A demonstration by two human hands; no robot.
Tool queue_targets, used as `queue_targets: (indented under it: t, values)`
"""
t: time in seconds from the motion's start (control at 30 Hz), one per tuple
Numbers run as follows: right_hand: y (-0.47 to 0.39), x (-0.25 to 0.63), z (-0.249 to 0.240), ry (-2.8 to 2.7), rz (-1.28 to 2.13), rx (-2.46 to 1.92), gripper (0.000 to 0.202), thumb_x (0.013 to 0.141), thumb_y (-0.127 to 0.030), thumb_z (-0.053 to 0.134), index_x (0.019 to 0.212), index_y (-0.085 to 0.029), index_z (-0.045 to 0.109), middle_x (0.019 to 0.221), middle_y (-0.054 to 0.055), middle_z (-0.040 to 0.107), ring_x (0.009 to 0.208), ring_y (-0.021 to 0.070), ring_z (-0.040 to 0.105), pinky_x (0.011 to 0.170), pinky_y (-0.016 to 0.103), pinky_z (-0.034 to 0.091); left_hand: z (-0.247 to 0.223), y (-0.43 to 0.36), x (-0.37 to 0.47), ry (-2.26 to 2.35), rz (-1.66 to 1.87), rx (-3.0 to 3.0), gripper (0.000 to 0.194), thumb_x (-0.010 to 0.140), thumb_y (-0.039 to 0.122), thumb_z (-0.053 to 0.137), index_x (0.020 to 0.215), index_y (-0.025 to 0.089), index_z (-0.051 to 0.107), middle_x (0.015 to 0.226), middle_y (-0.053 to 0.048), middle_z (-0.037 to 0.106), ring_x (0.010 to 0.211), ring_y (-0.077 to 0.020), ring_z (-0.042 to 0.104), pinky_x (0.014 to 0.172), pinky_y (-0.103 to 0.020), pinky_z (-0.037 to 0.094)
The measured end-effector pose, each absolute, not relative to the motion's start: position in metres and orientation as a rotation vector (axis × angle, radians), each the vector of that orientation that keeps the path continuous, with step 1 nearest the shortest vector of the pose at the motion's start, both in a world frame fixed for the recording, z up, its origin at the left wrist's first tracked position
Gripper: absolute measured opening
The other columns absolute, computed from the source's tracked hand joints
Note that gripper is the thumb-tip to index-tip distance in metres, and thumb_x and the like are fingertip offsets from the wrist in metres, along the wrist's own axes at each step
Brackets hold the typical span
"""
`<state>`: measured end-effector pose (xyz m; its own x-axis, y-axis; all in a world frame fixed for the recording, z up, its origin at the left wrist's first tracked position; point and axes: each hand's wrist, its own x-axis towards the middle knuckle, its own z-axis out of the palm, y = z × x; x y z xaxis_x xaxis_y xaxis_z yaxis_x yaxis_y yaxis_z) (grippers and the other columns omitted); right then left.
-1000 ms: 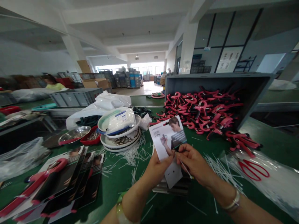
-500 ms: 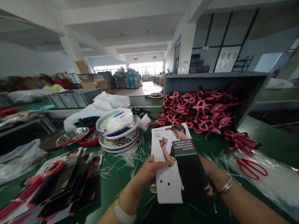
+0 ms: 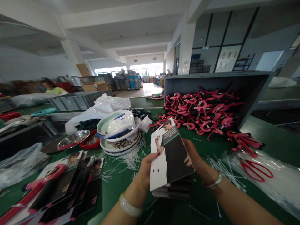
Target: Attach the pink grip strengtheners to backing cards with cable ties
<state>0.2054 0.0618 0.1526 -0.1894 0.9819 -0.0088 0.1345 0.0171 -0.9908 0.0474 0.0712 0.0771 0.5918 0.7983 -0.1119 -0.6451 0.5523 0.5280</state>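
Note:
Between my two hands is a thick stack of printed backing cards [image 3: 172,156], white and black with a green line, tilted so its lower edge faces me. My left hand [image 3: 145,168] grips the left side, thumb lying over the top card. My right hand [image 3: 195,159] is closed along the right side, its fingers mostly hidden behind the stack. To the left lie several overlapping cards [image 3: 87,187] with pink-and-black hand grip strengtheners [image 3: 47,182] fastened on them.
A grey crate [image 3: 252,103] on its side spills pink-and-black hand grips [image 3: 201,109]. White cable ties [image 3: 131,156] lie scattered below stacked round trays [image 3: 119,140]. Red-handled scissors [image 3: 256,170] rest on a plastic bag [image 3: 278,184]. A co-worker [image 3: 52,87] is at the far left.
The stack has tilted and turned, showing its lower edge and the cards underneath. My right hand has moved up and left along its side.

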Motion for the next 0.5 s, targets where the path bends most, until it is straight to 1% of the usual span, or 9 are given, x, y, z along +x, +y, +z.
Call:
queue_targets:
  t: [0.07, 0.1, 0.17, 0.23, 0.27, 0.3, 0.4, 0.5]
  values:
    - [0.065, 0.201, 0.156, -1.511, 1.194, -1.203, 0.004, 0.067, -0.023, 0.062, 0.065, -0.021, 0.064, 0.067, 0.003, 0.065, 0.079, 0.0236, 0.059, 0.063, 0.029, 0.043, 0.071, 0.076, 0.045, 0.356, 0.956, 0.449, 0.026, 0.063, 0.024, 0.068, 0.086, 0.014, 0.065, 0.075, -0.005, 0.071, 0.071, -0.0184, 0.066, 0.072, -0.028, 0.05]
    - [0.064, 0.199, 0.158, -1.59, 1.107, -1.207, 0.007, 0.068, -0.019, 0.06, 0.062, -0.02, 0.062, 0.067, 0.003, 0.064, 0.079, 0.0224, 0.058, 0.066, 0.029, 0.042, 0.069, 0.077, 0.044, 0.359, 0.997, 0.451, 0.024, 0.064, 0.025, 0.068, 0.086, 0.015, 0.066, 0.075, -0.005, 0.071, 0.07, -0.0175, 0.066, 0.07, -0.027, 0.05]
    - [0.062, 0.196, 0.161, -1.858, 0.805, -1.233, 0.015, 0.072, -0.013, 0.053, 0.061, -0.018, 0.061, 0.068, 0.005, 0.063, 0.075, 0.0199, 0.057, 0.069, 0.029, 0.04, 0.068, 0.076, 0.043, 0.37, 1.055, 0.447, 0.019, 0.068, 0.027, 0.067, 0.084, 0.017, 0.066, 0.075, -0.004, 0.07, 0.068, -0.015, 0.064, 0.064, -0.023, 0.05]
    - [0.06, 0.193, 0.165, -2.155, 0.417, -1.257, 0.021, 0.077, -0.009, 0.047, 0.064, -0.016, 0.062, 0.07, 0.006, 0.063, 0.072, 0.0179, 0.057, 0.069, 0.029, 0.039, 0.069, 0.074, 0.042, 0.389, 1.083, 0.43, 0.013, 0.073, 0.029, 0.065, 0.082, 0.019, 0.066, 0.073, -0.003, 0.069, 0.06, -0.0111, 0.059, 0.054, -0.019, 0.047]
    - [0.059, 0.191, 0.166, -2.259, 0.265, -1.268, 0.023, 0.079, -0.01, 0.045, 0.068, -0.016, 0.064, 0.071, 0.007, 0.064, 0.071, 0.0174, 0.057, 0.068, 0.028, 0.038, 0.071, 0.073, 0.042, 0.397, 1.098, 0.425, 0.011, 0.075, 0.029, 0.064, 0.08, 0.02, 0.066, 0.071, -0.002, 0.068, 0.055, -0.0089, 0.056, 0.048, -0.017, 0.044]
    - [0.059, 0.19, 0.167, -2.323, 0.181, -1.275, 0.023, 0.081, -0.011, 0.044, 0.073, -0.016, 0.066, 0.073, 0.007, 0.064, 0.072, 0.0173, 0.058, 0.068, 0.027, 0.038, 0.072, 0.072, 0.042, 0.402, 1.117, 0.424, 0.01, 0.077, 0.029, 0.063, 0.078, 0.02, 0.066, 0.068, -0.001, 0.066, 0.05, -0.0068, 0.051, 0.043, -0.014, 0.04]
    - [0.06, 0.189, 0.17, -2.421, 0.104, -1.269, 0.024, 0.082, -0.014, 0.045, 0.089, -0.018, 0.068, 0.081, 0.008, 0.066, 0.078, 0.0181, 0.06, 0.068, 0.026, 0.039, 0.072, 0.07, 0.041, 0.414, 1.15, 0.421, 0.009, 0.079, 0.029, 0.062, 0.077, 0.021, 0.066, 0.065, 0.0, 0.064, 0.042, -0.0037, 0.04, 0.032, -0.011, 0.028]
    - [0.06, 0.191, 0.172, -2.484, 0.098, -1.226, 0.028, 0.08, -0.014, 0.048, 0.1, -0.02, 0.067, 0.087, 0.008, 0.067, 0.082, 0.0196, 0.061, 0.07, 0.027, 0.04, 0.069, 0.072, 0.041, 0.389, 1.151, 0.362, 0.007, 0.08, 0.027, 0.062, 0.08, 0.021, 0.066, 0.068, 0.0, 0.065, 0.041, -0.0025, 0.038, 0.031, -0.009, 0.025]
